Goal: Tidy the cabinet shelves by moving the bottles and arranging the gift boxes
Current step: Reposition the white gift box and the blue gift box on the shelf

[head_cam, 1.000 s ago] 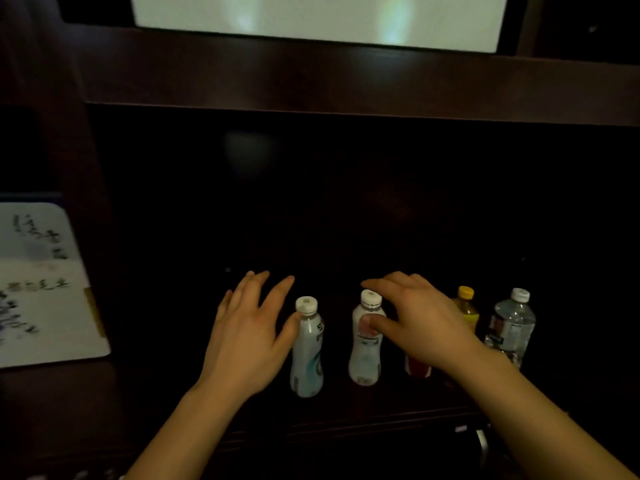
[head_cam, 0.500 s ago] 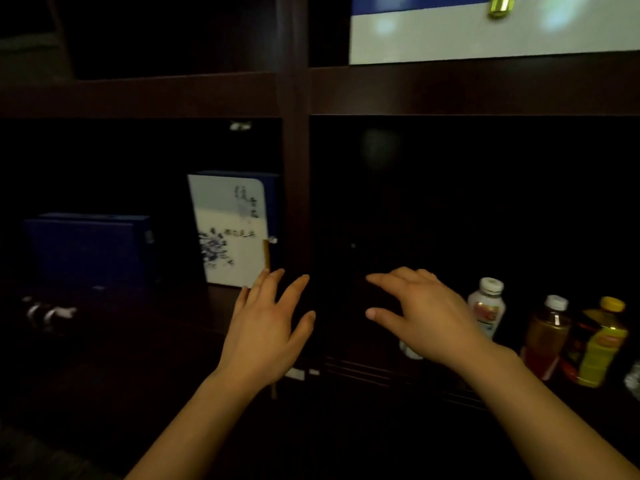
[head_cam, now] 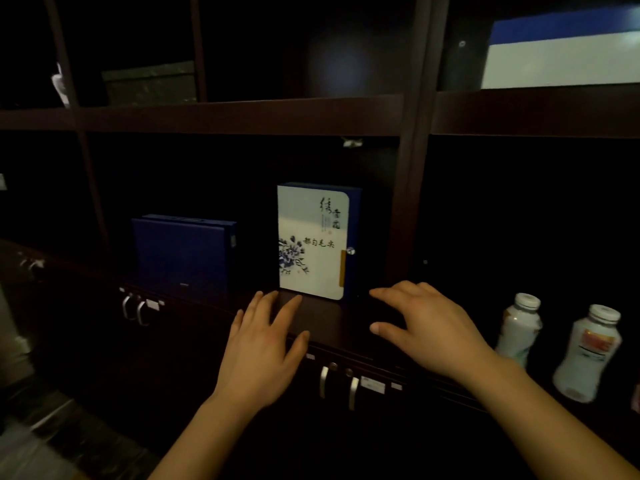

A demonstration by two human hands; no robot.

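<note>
Both hands hover empty in the lower middle of the frame, just before the white floral gift box [head_cam: 313, 242]. The box stands upright at the centre on the shelf [head_cam: 322, 323], just beside the divider post. The left hand [head_cam: 263, 344] and right hand [head_cam: 433, 327] have their fingers [head_cam: 277, 306] spread wide and relaxed. One hand lies toward each lower corner of the box, apparently readied to take it by both edges. A blue gift box [head_cam: 183, 252] stands to its left. Two white bottles [head_cam: 519, 327] stand at the lower right. Since half a second ago the view has swung left: the floral box sits nearer centre, larger, and the yellow-capped bottle has left the frame.
</note>
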